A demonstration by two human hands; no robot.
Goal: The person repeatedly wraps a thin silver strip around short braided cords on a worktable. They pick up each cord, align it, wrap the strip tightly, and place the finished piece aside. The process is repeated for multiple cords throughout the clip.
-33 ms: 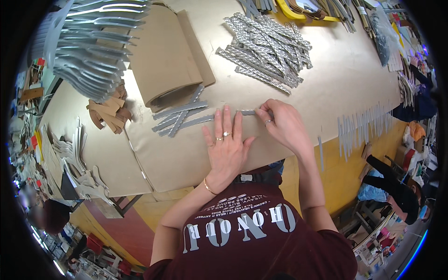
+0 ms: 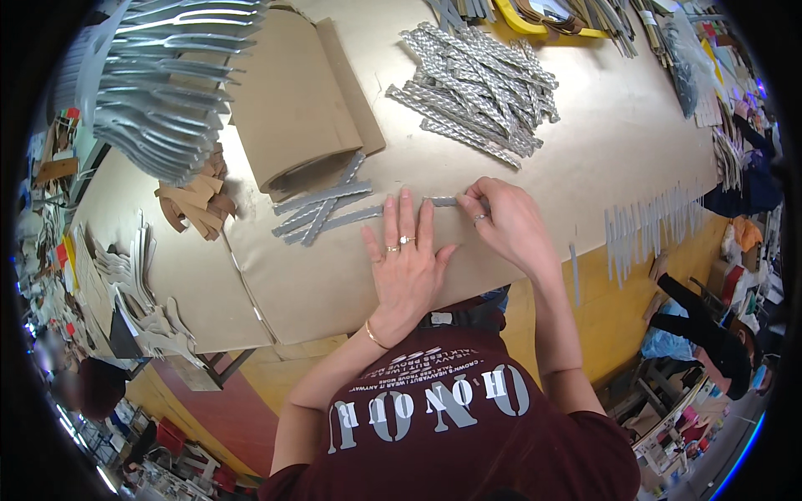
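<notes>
A narrow grey strip with a silvery braided edge [image 2: 356, 216] lies across the table in front of me. My left hand [image 2: 407, 267] rests flat on it, fingers spread, covering its middle. At the strip's right end, the thumb and fingertips of my right hand [image 2: 504, 219] are pinched together on it. To the left, several similar grey strips [image 2: 322, 200] lie crossed over one another. Beyond my hands is a heap of silver-grey braided pieces [image 2: 480, 92].
A rolled brown sheet [image 2: 292, 96] lies at the back left, beside brown scraps [image 2: 199, 199] and hanging silvery strips [image 2: 167, 92]. Pale cut pieces [image 2: 150, 309] sit at the left edge. Thin grey strips [image 2: 647, 230] hang over the right front edge. A yellow tray [image 2: 547, 29] stands far back.
</notes>
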